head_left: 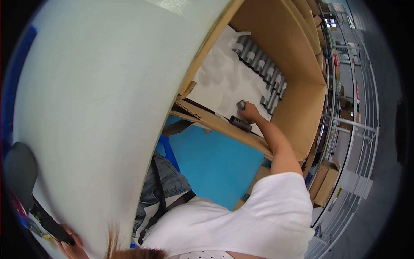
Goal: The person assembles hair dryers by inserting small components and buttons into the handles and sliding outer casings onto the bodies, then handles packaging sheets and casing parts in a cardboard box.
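Observation:
My right hand (249,113) reaches into a large cardboard box (297,97), its fingers closed round a dark grey tube (241,105). Just in front of it, by the box's near wall, lies another dark tube (240,124) with holes in its side. Along the far right of the box runs a row of several dark grey tubes (258,60) with white wraps, lying side by side on white sheet lining (222,71). At the lower left edge my left hand (71,247) is curled round the end of a long black part (51,222); its exact kind is unclear.
A wide pale tabletop (99,108) fills the left, beside the box. A dark rounded object (20,168) stands at its left rim. Below the box is a blue surface (211,159). Metal racks (351,125) with cartons, including an open carton (324,181), line the right.

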### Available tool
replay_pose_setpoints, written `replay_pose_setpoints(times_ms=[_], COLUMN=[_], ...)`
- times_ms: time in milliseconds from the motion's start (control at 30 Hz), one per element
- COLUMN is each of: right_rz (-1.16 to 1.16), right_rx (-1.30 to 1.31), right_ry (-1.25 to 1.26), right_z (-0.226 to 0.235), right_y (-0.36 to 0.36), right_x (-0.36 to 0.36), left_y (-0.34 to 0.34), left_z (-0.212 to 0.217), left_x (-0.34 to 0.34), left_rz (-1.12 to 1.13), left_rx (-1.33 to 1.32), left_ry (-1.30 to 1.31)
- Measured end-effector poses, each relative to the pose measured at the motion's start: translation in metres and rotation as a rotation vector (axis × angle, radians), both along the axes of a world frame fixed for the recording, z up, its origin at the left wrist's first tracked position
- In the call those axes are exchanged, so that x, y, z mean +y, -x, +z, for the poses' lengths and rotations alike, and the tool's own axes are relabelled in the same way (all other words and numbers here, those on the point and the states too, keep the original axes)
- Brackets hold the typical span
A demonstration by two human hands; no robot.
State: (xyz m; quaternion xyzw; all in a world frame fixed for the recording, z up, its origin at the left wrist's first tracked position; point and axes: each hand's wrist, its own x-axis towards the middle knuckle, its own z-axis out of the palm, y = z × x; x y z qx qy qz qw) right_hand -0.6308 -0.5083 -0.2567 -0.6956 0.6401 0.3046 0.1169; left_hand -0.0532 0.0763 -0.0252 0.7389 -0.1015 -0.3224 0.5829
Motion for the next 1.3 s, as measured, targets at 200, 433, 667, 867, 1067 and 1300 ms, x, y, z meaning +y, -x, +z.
replay_pose_setpoints(times_ms=[200, 433, 667, 867, 1067, 1300], right_rz=[-0.745, -0.274, 0.145, -0.010, 0.486, 0.668], right_rx=[-1.065, -1.855, -1.759, -2.046, -1.377, -1.390], right_ry=[-0.064, -0.204, -0.161, -0.785, -1.074, -0.755], right_z=[0.110, 0.267, 0.324, 0.314, 0.295, 0.300], right_y=[-0.140, -0.262, -0.337, -0.416, -0.464, -0.511], right_x=[-0.052, 0.004, 0.109, 0.165, 0.289, 0.355], left_y=[-0.016, 0.020, 0.016, -0.004, -0.021, -0.031], left_z=[0.002, 0.024, 0.042, 0.075, 0.083, 0.067], left_x=[0.005, -0.109, -0.114, -0.115, -0.114, -0.095], left_rz=[-0.170, -0.248, -0.275, -0.230, -0.070, -0.101], left_rx=[-0.210, 0.384, 0.507, 0.288, -0.046, -0.464], left_ry=[0.004, 0.301, 0.677, 0.734, 0.717, 0.591])
